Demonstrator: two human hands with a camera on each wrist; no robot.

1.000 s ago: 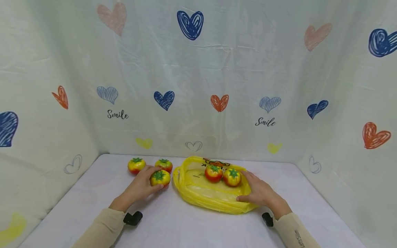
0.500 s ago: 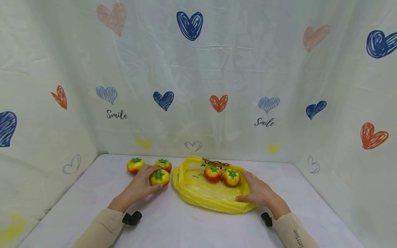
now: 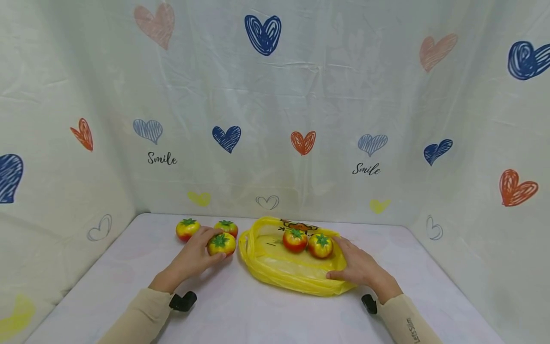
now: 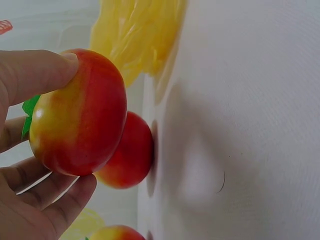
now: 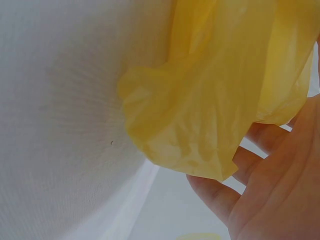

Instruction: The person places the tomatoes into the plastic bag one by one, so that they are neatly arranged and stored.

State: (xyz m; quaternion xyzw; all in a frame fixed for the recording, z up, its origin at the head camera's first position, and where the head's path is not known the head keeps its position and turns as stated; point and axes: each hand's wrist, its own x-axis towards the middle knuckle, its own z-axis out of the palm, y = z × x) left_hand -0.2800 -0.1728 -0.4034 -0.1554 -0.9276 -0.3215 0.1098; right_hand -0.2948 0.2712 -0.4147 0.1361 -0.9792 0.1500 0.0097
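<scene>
My left hand (image 3: 193,254) holds a yellow-and-red tomato (image 3: 222,243) with a green leafy top, thumb on the near side. In the left wrist view, that tomato (image 4: 82,115) sits between thumb and fingers, slightly off the table. A yellow plastic bag (image 3: 288,282) lies in the middle, its mouth spread. Two more tomatoes, a redder one (image 3: 294,241) and a yellower one (image 3: 320,246), rest within the bag's outline. At the bag's right side, my right hand (image 3: 363,265) grips its edge. The right wrist view shows the bag (image 5: 195,110) in front of the fingers (image 5: 215,195); the thumb is hidden there.
Behind my left hand stand two loose tomatoes, one at the left (image 3: 187,230) and one nearer the bag (image 3: 226,228). The white table (image 3: 275,320) ends at a hanging curtain (image 3: 266,181) printed with hearts, which also encloses both sides.
The tomato in my left hand has risen very slightly. My right hand and the bag have stayed in place.
</scene>
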